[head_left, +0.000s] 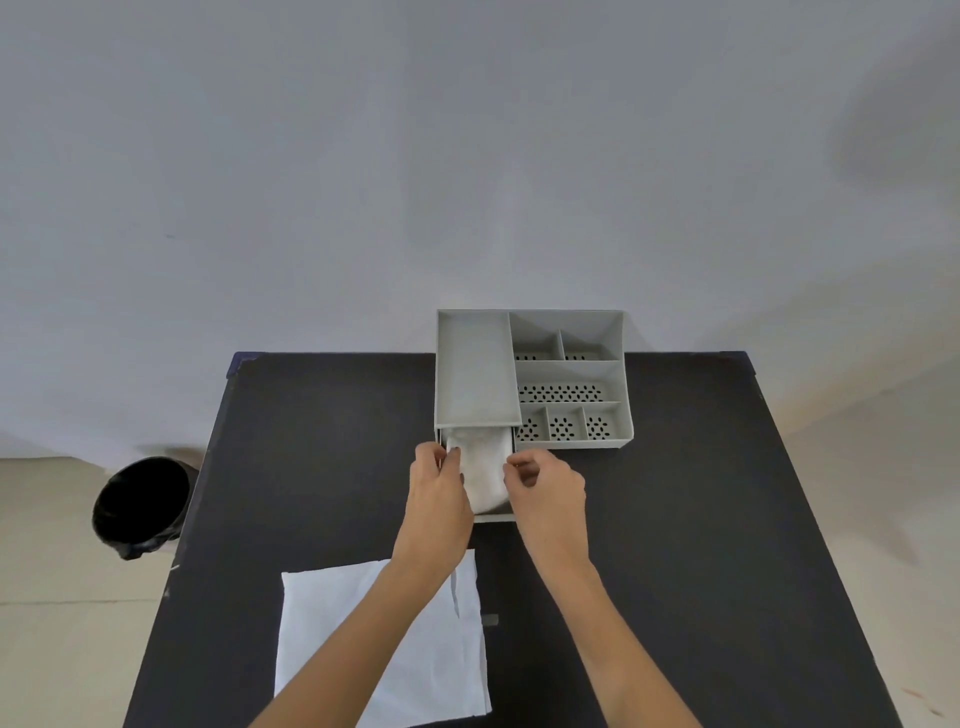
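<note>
Left hand: pinching the left edge of the folded white cloth, fingers curled.
Right hand: gripping the right edge, fingers curled too.
Cloth: lying in the pulled-out drawer of the grey organizer.
Progress: looking about midway, probably settling this cloth in; leaving the flat white cloth waiting on the tabletop, drawer not yet closed.
Room: squeezing between close drawer walls; finding open tabletop nearer and leftward.
</note>
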